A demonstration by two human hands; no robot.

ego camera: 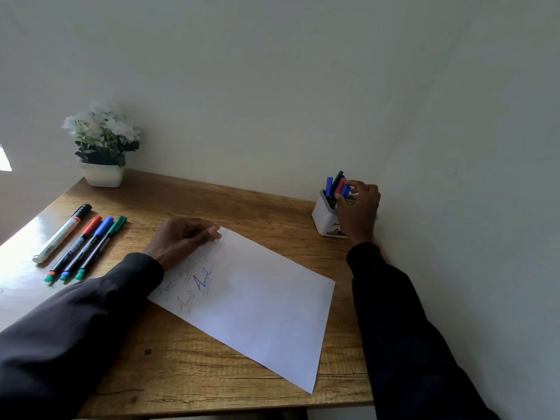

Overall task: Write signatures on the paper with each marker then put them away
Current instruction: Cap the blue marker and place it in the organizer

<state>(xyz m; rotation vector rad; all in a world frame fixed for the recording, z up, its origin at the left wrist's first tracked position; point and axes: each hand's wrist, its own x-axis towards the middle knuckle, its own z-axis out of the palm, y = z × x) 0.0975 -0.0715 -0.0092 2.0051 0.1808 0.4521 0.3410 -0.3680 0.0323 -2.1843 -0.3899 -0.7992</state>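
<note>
**A:** What's your right hand (pixel 359 207) on?

**B:** It's at the holder (pixel 321 218), by the wall at the far right of the table (pixel 181 374). My fingertips are curled round a blue marker (pixel 345 190) that stands in it, cap up.

**A:** Anything else in the holder?

**B:** Another blue one (pixel 329 184), a green one (pixel 338 178) and a red one (pixel 341 185), all leaning together just beside the one I'm gripping.

**A:** And your left hand (pixel 181 237)?

**B:** It rests on the far left corner of the paper (pixel 257 307), fingers curled in, thumb against the fingertips. I can't tell whether they pinch the edge or only press on it.

**A:** Where's the paper?

**B:** Flat on the table between my arms, turned at an angle. The signatures (pixel 201 280) sit near its left edge, just below my left hand; one is in strong blue, the others are faint.

**A:** Any markers left out?

**B:** Four, side by side on the table's left, well apart from the holder: a white marker (pixel 62 234) with a black cap, then a red-capped (pixel 75 245), a blue-capped (pixel 88 247) and a green-capped (pixel 101 247) one.

**A:** Behind them?

**B:** A plant (pixel 103 144) in a white pot, in the far left corner.
</note>
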